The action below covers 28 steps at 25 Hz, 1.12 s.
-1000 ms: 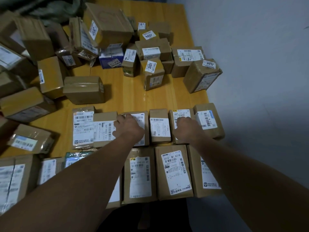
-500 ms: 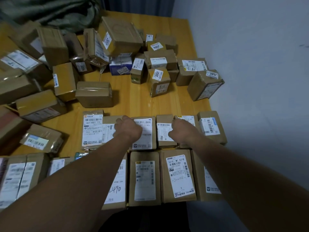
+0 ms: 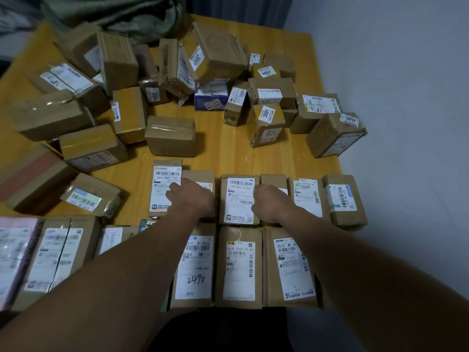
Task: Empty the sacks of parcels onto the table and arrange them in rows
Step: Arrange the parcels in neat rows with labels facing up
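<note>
You have two rows of parcels laid out at the near edge of the bench (image 3: 228, 158). The front row (image 3: 238, 265) lies closest to you, labels up, and the second row (image 3: 304, 196) runs just behind it, touching it. Both rows look neat on the right side; on the left side the front row continues with larger parcels, partly hidden by your arm.

Your left hand (image 3: 193, 196) rests on a brown parcel (image 3: 200, 177) in the second row, fingers curled down over it, and touches the tall labelled parcel (image 3: 166, 189) beside it. Your right hand (image 3: 269, 201) is also curled, on a small parcel (image 3: 272, 180) between two labelled ones. I cannot tell if either hand really grips its parcel or only presses on it to line it up.

Much work is left, I think. A big loose pile (image 3: 162, 80) covers the far and left half of the bench, parcels tilted and leaning on each other, and a smaller cluster (image 3: 274, 102) stands at the far right. A green sack (image 3: 121, 13) lies crumpled at the far edge; whether it is empty I cannot see.

The bench is yellow wood, with a bare strip between the rows and the pile. It stands near a pale wall (image 3: 406, 97) on your right, and the light is dim.
</note>
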Tool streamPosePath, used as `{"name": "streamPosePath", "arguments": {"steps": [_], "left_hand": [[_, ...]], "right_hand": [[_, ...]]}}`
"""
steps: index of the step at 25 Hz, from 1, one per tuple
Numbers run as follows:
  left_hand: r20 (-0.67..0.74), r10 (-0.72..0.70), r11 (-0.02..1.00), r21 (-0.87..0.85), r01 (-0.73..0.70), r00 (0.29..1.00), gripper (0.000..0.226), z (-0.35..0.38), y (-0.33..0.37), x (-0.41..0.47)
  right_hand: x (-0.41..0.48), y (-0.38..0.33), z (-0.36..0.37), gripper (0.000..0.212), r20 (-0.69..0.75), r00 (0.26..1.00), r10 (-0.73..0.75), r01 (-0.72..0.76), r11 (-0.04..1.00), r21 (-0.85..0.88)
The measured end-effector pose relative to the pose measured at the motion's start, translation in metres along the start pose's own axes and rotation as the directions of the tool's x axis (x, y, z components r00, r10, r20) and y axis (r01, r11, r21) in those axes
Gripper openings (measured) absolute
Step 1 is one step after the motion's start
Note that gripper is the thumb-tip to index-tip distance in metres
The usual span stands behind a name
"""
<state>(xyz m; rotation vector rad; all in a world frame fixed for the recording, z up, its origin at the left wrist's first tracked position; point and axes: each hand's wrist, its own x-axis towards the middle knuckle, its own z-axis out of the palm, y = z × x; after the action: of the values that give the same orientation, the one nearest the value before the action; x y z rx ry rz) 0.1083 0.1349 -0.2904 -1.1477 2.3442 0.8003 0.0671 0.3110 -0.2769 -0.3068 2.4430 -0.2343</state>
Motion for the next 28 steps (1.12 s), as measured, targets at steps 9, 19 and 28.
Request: {"name": "streamPosePath", "arguments": {"steps": [9,19,28], "left_hand": [[0.079,0.011,0.998,-0.070,-0.006,0.997,0.049,0.003,-0.011,0.005],[-0.084,-0.073,0.996,-0.051,0.069,0.994,0.047,-0.027,-0.049,0.030],[-0.016,-0.054,0.996,-0.074,0.052,0.998,0.037,-0.059,-0.079,0.063]], "right_hand": [[0.007,-0.014,0.004,0.014,0.067,0.998,0.012,-0.012,1.000,-0.001],[0.033,-0.054,0.001,0.013,-0.093,0.982,-0.166,0.166,0.986,-0.002],[0.041,-0.124,0.016,0.012,-0.004,0.968,-0.251,0.250,0.964,0.096]]}}
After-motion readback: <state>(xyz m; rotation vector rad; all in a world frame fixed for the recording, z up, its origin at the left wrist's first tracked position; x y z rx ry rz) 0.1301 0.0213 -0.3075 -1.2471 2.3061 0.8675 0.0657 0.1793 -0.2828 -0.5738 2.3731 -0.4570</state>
